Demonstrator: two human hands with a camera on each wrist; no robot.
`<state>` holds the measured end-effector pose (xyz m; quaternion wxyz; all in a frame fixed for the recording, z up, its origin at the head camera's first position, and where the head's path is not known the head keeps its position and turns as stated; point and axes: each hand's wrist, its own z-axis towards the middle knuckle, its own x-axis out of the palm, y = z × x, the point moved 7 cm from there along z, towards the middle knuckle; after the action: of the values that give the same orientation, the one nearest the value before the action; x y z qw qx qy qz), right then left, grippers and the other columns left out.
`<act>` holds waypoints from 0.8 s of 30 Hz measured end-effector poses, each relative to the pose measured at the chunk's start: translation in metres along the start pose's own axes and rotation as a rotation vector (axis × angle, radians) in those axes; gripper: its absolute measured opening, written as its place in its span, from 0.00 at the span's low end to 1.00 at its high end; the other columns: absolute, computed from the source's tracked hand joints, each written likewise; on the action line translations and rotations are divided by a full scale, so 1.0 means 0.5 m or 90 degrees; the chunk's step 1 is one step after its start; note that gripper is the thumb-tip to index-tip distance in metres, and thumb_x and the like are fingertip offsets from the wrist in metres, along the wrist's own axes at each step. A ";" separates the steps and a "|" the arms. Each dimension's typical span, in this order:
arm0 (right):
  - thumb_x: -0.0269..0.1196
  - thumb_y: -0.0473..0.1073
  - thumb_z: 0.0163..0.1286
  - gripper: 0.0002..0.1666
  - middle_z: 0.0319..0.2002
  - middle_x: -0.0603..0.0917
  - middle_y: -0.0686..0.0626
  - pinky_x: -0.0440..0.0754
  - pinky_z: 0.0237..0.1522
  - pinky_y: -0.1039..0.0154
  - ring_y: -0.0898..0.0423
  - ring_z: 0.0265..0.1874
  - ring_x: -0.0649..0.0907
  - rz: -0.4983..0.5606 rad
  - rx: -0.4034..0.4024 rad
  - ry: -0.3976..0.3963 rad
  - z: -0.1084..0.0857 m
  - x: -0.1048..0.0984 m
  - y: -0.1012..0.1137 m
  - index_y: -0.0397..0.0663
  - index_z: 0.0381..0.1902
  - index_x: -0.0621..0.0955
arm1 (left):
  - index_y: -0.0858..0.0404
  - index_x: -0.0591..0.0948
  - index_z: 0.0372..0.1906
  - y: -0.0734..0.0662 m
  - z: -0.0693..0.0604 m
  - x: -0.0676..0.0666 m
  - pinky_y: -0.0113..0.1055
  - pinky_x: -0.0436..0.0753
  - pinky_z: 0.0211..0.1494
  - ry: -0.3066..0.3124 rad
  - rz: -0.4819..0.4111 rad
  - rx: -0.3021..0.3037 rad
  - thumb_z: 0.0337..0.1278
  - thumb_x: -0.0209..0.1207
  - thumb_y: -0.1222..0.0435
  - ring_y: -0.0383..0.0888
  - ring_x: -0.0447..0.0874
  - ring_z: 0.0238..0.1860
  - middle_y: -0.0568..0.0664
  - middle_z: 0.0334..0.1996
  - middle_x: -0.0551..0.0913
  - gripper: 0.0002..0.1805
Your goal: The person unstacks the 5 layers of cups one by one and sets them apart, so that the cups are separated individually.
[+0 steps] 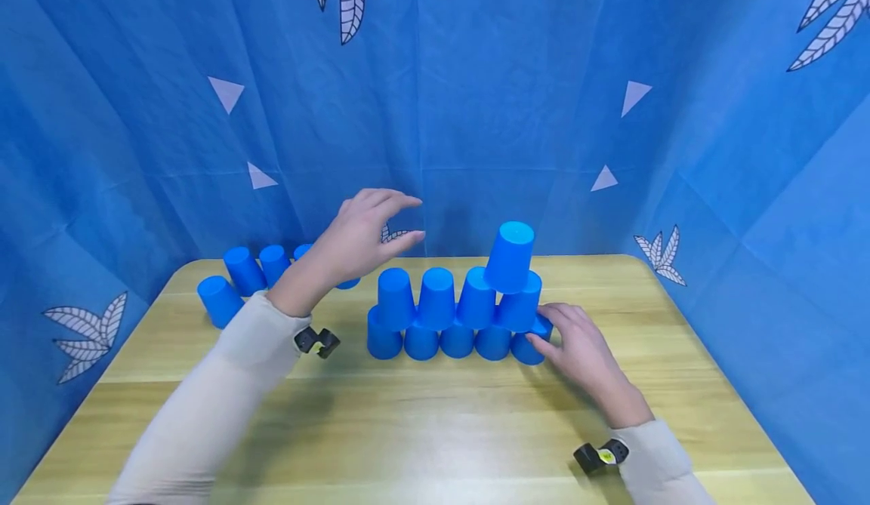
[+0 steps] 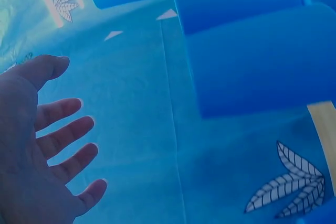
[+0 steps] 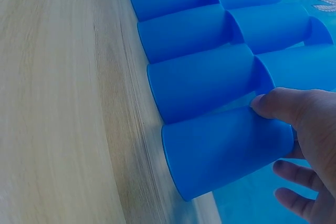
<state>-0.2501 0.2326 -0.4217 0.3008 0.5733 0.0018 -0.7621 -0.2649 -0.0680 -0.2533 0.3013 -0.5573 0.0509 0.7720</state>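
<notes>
Upside-down blue cups form a stepped stack on the table. In the head view a single top cup [image 1: 511, 254] stands at the right end, over a middle row [image 1: 436, 298] and a longer bottom row [image 1: 457, 341]. My right hand [image 1: 584, 346] holds the rightmost bottom cup [image 3: 226, 153], with the thumb on its near side and a finger partly hidden behind it. Above the stack's left end, my left hand [image 1: 367, 229] is raised with thumb and fingers apart, touching no cup. The left wrist view shows its fingers [image 2: 65, 135] spread and holding nothing.
Several more upside-down blue cups [image 1: 220, 301] stand at the table's back left, partly hidden by the left forearm. A blue curtain [image 1: 476, 112] with leaf prints hangs behind and beside the wooden table [image 1: 421, 429].
</notes>
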 end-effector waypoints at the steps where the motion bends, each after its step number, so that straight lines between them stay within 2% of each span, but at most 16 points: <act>1: 0.70 0.49 0.64 0.29 0.53 0.80 0.38 0.76 0.54 0.40 0.39 0.55 0.76 0.000 -0.002 -0.001 -0.001 0.000 0.000 0.36 0.57 0.79 | 0.55 0.74 0.66 -0.005 0.003 0.003 0.60 0.61 0.67 0.001 -0.002 0.003 0.65 0.58 0.47 0.54 0.64 0.68 0.52 0.65 0.73 0.29; 14: 0.70 0.48 0.64 0.29 0.53 0.80 0.38 0.75 0.55 0.40 0.39 0.55 0.76 0.000 -0.009 -0.008 0.001 -0.001 -0.002 0.36 0.57 0.79 | 0.54 0.72 0.68 -0.061 0.048 0.019 0.57 0.60 0.68 0.032 -0.020 0.036 0.66 0.56 0.45 0.51 0.62 0.69 0.50 0.66 0.72 0.30; 24: 0.70 0.49 0.63 0.30 0.53 0.80 0.39 0.76 0.54 0.40 0.39 0.55 0.76 -0.001 -0.002 -0.001 -0.002 0.002 -0.002 0.37 0.57 0.78 | 0.52 0.70 0.70 -0.128 0.090 0.053 0.56 0.61 0.69 0.086 -0.016 0.086 0.64 0.55 0.42 0.50 0.62 0.70 0.49 0.67 0.71 0.33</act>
<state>-0.2497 0.2335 -0.4233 0.3013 0.5720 0.0031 -0.7629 -0.2739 0.0134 -0.2437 0.3441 -0.5867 0.1162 0.7238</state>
